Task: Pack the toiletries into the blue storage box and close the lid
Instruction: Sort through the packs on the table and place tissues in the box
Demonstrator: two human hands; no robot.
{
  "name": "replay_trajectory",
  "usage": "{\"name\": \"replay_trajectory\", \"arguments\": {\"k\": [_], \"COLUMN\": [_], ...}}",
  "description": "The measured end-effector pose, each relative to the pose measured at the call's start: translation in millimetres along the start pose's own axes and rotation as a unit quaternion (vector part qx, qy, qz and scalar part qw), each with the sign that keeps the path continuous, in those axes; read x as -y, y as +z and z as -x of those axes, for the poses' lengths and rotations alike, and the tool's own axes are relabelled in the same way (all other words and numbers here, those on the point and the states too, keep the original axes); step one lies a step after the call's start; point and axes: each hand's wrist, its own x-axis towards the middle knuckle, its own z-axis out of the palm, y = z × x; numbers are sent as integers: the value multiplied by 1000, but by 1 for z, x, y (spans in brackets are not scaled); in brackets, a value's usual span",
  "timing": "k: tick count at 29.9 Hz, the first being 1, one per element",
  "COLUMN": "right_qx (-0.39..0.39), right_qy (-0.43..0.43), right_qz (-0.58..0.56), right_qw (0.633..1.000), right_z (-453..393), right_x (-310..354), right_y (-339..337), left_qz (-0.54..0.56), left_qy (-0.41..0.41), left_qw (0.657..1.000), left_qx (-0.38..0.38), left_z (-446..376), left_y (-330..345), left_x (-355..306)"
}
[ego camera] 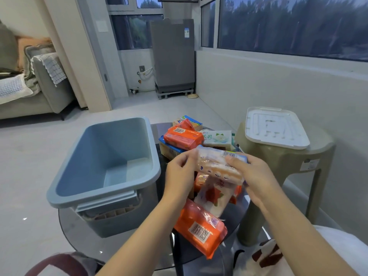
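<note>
The blue storage box (pixel 59 188) stands with no lid on the left of a round glass table (pixel 67 222), and nothing shows inside it. Its white lid (pixel 274 128) lies on a beige stool to the right. Both hands hold one clear pack of pale soap bars (pixel 215 166) above the table's middle: my left hand (pixel 181 172) pinches its left end, my right hand (pixel 253 174) grips its right end. Under it lie a white floral pack (pixel 215 196) and an orange pack (pixel 201 230). Further back are another orange pack (pixel 183 137) and a white-green pack (pixel 218 137).
The beige plastic stool (pixel 288 166) stands close against the table's right side. A grey sofa (pixel 39 90) is at far left, a grey washing machine (pixel 173 56) at the back by the windows. Light tiled floor lies around the table.
</note>
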Motion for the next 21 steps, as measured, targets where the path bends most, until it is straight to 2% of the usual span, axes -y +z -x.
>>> {"name": "replay_trajectory", "arguments": {"k": [3,5,8,11,14,21], "right_qx": [-48,-66,-78,-95,-112,-123], "right_qy": [-39,-71,-87,-85,-98,-103], "right_qz": [22,41,59,60,51,19], "right_qw": [998,994,991,990,988,987], "right_z": [-3,-2,-1,-2,-2,-3], "right_x": [-2,-4,-7,-9,-14,-22], "right_y": [1,0,-3,-5,-6,-2], "left_qz": [-69,-130,-157,-148,-186,-177], "left_qy": [20,-5,-82,-83,-85,-3], "left_qw": [996,990,984,985,979,983], "left_qx": [-43,-56,-30,-20,-6,-53], "left_z": [-6,-10,-10,-9,-10,-4], "left_y": [-4,-7,-7,-8,-10,-9], "left_x": [14,23,34,36,36,32]}}
